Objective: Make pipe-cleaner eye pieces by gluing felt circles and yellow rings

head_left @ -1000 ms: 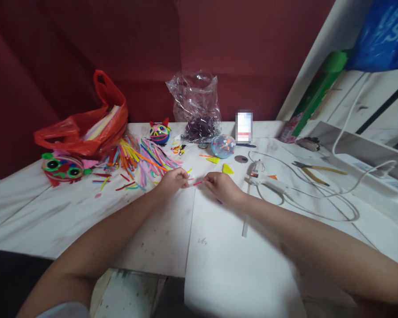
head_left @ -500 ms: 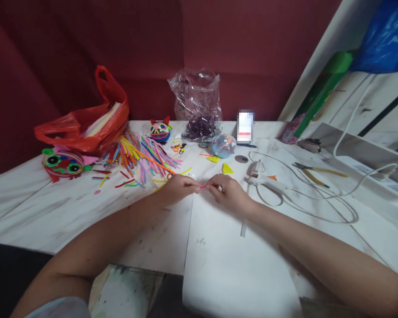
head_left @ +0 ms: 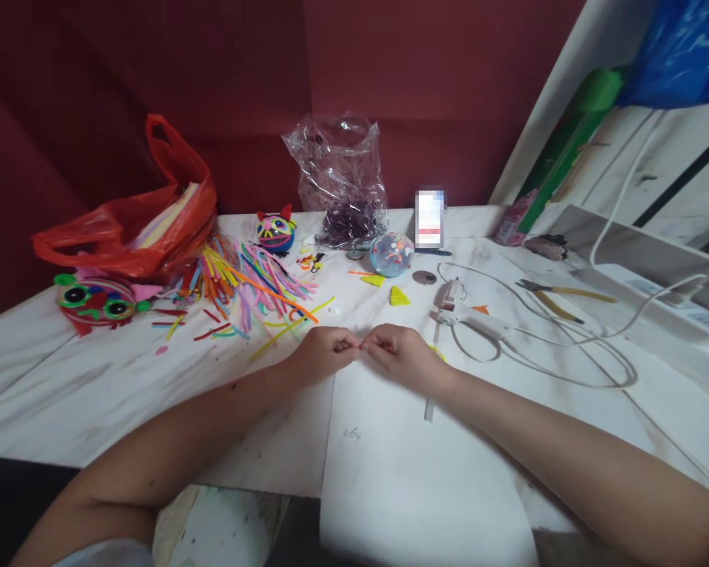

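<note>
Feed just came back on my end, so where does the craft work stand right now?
Done: two decorated faces, the cat-eared ball and the red mask, sit finished at the back left. In hand: the left hand and right hand meet fingertip to fingertip, pinching a tiny piece too small to identify. Left: the pile of coloured strips lies loose and the glue gun rests untouched.

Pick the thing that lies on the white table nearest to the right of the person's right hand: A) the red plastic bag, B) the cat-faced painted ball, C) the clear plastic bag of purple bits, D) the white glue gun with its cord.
D: the white glue gun lies on the white table just right of the right hand, closer than the other three.
</note>
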`<state>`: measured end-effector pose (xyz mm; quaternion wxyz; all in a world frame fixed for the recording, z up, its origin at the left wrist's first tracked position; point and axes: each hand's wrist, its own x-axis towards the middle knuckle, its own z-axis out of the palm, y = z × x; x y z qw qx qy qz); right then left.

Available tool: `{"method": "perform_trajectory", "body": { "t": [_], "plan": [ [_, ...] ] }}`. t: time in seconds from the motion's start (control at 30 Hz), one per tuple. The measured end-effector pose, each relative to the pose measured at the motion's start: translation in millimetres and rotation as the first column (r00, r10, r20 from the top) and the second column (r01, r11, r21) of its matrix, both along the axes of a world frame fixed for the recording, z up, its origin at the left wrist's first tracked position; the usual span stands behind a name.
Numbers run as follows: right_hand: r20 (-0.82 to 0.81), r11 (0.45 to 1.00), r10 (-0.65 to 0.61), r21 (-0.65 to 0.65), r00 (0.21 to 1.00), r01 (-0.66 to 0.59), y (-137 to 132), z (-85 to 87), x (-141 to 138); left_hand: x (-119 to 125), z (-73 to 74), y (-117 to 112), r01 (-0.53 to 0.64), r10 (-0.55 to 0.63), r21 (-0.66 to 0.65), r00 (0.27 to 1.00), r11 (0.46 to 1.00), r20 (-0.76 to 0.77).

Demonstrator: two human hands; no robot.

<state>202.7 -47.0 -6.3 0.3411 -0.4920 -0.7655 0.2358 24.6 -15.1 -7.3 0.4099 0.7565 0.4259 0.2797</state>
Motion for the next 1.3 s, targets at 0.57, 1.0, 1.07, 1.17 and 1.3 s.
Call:
{"method": "perform_trajectory", "body": {
  "t": [0.57, 1.0, 1.07, 1.17, 1.3],
  "plan": [
    [-0.189, 0.984, -0.120, -0.154, 0.975, 0.091, -8.1, 4.0, -7.9, -1.2, -2.3, -5.1, 0.007, -0.001, -0.067, 0.996, 0.998, 0.088],
    [-0.362, 0.949, -0.200, -0.302, 0.910, 0.088, -10.7, -0.9, -13.9, 3.4, -0.7, -10.4, -0.080, 0.095, -0.101, 0.983, 0.992, 0.157],
    [-0.379, 0.946, -0.200, -0.313, 0.903, 0.078, -9.7, -3.6, -14.2, 4.2, -2.5, -9.5, -0.075, 0.103, -0.138, 0.973, 0.988, 0.208],
    [-0.394, 0.947, -0.195, -0.314, 0.898, 0.068, -7.9, -6.4, -13.1, 4.3, -2.1, -6.9, -0.048, 0.086, -0.171, 0.972, 0.984, 0.219],
    [-0.373, 0.959, -0.177, -0.273, 0.911, 0.074, -6.0, -5.7, -9.3, 2.3, 5.6, -3.6, -0.022, 0.049, -0.161, 0.986, 0.987, 0.162]
  ]
}}
